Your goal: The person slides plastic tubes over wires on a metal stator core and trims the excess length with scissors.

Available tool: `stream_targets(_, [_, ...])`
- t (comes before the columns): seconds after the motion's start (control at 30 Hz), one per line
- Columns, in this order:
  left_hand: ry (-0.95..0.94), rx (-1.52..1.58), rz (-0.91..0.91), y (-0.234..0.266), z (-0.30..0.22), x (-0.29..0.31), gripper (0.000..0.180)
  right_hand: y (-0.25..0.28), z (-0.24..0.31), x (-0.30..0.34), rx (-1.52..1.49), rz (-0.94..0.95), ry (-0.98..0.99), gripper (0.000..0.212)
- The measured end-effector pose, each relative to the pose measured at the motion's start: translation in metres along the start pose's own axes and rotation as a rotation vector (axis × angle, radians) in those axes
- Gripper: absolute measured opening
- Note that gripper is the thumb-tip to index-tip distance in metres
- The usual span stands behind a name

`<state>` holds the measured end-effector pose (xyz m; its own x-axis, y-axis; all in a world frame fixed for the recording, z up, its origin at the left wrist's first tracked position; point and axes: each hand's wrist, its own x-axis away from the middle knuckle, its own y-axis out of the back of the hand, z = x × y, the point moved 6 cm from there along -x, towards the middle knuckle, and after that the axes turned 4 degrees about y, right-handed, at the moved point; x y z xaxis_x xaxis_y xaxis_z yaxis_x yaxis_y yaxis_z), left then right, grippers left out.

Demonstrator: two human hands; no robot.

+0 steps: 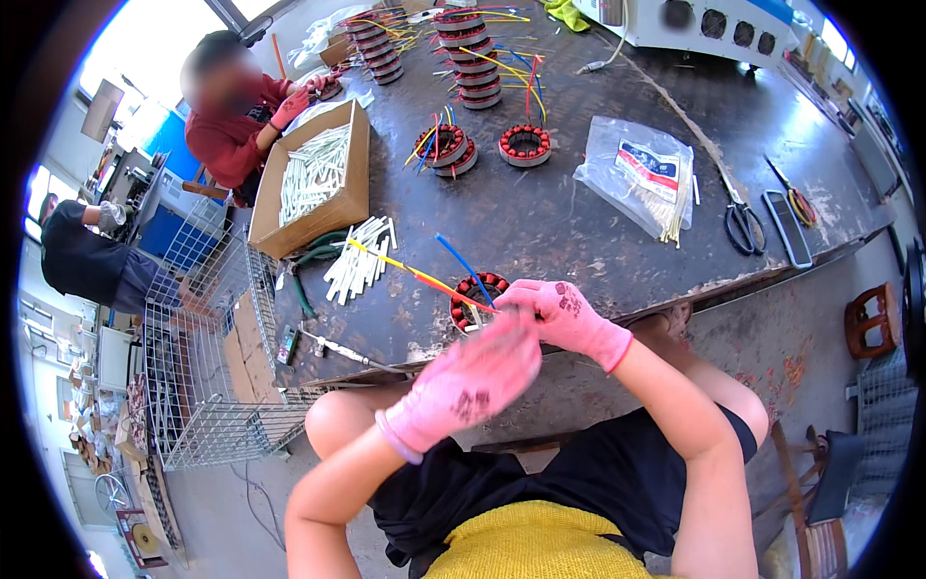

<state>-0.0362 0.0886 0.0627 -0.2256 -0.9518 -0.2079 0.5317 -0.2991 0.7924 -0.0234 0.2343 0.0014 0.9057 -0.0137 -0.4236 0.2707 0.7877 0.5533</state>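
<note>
Work surface: scuffed dark worktable (559, 227). Gloved left hand (473, 374), blurred, overlaps the gloved right hand (571, 317) at the fingers; grip cannot be told. Wound stator (461, 307) lies beyond the left hand, leftward of the right, nearer one; yellow-red lead (424, 277) slants away left. Stacked stators (475, 69) stand farther off.

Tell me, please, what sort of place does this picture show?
Probably a workshop for electric motor parts, judging by three things: the ring core with red coils at the near edge of the scuffed dark table, the stacks of similar cores farther back, and the open carton of white sticks.
</note>
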Motion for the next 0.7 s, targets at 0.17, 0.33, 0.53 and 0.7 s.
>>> stream_targets(0.17, [0.149,0.208,0.119,-0.017,0.031,-0.009,0.03,-0.002,0.002,0.001,0.052,-0.074,0.04,0.027])
stream_targets(0.33, [0.265,0.406,-0.033,-0.021,0.042,0.003,0.016,0.004,0.01,0.006,0.053,-0.044,0.027,0.033])
stream_targets(0.53, [0.397,0.557,-0.201,-0.035,0.046,0.019,0.015,-0.004,0.02,0.01,0.262,-0.11,0.17,0.028])
stream_targets(0.7, [0.468,0.708,-0.255,-0.043,0.043,0.03,0.024,-0.013,0.028,0.007,0.387,-0.058,0.19,0.017])
